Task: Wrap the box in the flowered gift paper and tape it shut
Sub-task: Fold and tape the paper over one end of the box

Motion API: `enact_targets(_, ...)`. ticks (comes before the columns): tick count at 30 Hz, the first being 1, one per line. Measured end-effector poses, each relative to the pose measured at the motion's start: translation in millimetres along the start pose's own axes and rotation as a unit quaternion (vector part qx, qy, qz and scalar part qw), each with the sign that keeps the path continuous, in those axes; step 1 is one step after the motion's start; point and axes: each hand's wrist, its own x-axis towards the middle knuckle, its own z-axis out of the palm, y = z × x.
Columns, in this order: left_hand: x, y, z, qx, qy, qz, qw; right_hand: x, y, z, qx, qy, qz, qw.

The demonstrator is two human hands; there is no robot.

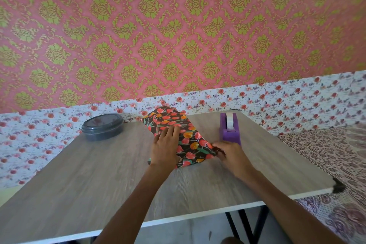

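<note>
On the wooden table (pixel 83 180), mid-frame, the flowered gift paper (pixel 190 140) covers the box, which is hidden beneath it. The left hand (pixel 164 148) presses flat on top, and the right hand (pixel 231 154) pinches the paper's right edge. The folding step seems under way; next, the fold likely needs holding down while tape comes from the purple dispenser (pixel 229 130) just to the right.

left hand (pixel 164 149) — bare | right hand (pixel 231 156) — bare | forearms (pixel 138 200) bare, unsleeved

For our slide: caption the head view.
Left hand presses flowered gift paper; right hand pinches its edge beside purple tape dispenser.
</note>
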Motion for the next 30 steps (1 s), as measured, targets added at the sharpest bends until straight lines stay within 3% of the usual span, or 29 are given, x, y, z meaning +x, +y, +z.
enact_targets(5, 0.0, 0.6, 1.2, -0.001, 0.008, 0.002, 1.0, -10.1, -4.0, -0.8, -0.046, -0.015, -0.007, 0.999)
enact_targets(16, 0.1, -2.1, 3.3, 0.002, 0.006, 0.007, 1.0, -12.9, -8.6, 15.9, -0.018, 0.011, 0.057, 0.998)
enact_targets(19, 0.5, -2.9, 3.6, 0.002, 0.006, 0.009, 1.0, -9.6, -4.6, 16.4, 0.023, -0.022, 0.079, 0.996)
enact_targets(26, 1.3, -1.0, 3.7, 0.005, 0.004, 0.0, 1.0, -5.2, -2.8, -6.3, 0.225, 0.044, 0.122, 0.966)
enact_targets(30, 1.5, 0.0, 4.2, 0.004, -0.002, -0.004, 1.0, 4.2, -6.0, -3.8, 0.22, 0.023, 0.118, 0.968)
